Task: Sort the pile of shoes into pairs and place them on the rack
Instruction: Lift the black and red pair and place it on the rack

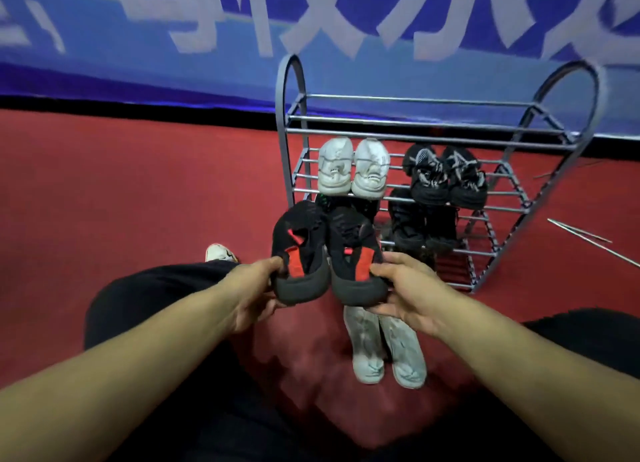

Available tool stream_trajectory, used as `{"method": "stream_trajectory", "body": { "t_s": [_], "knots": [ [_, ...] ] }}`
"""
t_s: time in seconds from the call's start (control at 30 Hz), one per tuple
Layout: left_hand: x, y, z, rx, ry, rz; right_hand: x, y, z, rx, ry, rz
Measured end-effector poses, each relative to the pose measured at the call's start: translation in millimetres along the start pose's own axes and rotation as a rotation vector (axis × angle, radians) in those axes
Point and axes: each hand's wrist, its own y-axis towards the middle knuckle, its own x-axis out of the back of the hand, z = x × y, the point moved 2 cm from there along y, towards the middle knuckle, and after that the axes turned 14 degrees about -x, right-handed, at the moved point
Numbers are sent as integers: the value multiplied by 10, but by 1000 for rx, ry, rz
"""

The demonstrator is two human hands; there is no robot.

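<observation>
Left hand [258, 288] shoe [299, 254]: black, red heel patch. Right hand [408, 288] shoe [356, 257]: same black and red. Beyond the hands, grey rack [568, 112] with a white pair [353, 167] and a black pair with white streaks [445, 176]. Below right hand, dirty white pair [384, 347]. Floor [138, 191] red, banner [173, 74] blue with white lettering.

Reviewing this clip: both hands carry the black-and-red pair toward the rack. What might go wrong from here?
1. Each hand, left hand and right hand, pinches only a heel of the black-and-red shoes, so one may slip.
2. The rack shelves are spaced bars; a toe could poke through.
3. Reaching in might nudge the white pair.
</observation>
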Motion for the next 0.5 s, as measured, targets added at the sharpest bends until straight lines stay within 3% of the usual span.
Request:
{"method": "stream_trajectory", "body": {
  "t_s": [0.27, 0.5],
  "knots": [
    [-72, -134, -690, -262, -15, -33, -24, -375, 438, 285, 118, 29],
    [-274, 147, -1524, -365, 33, -12, -73, -339, 1119, 376, 224, 60]
  ]
}}
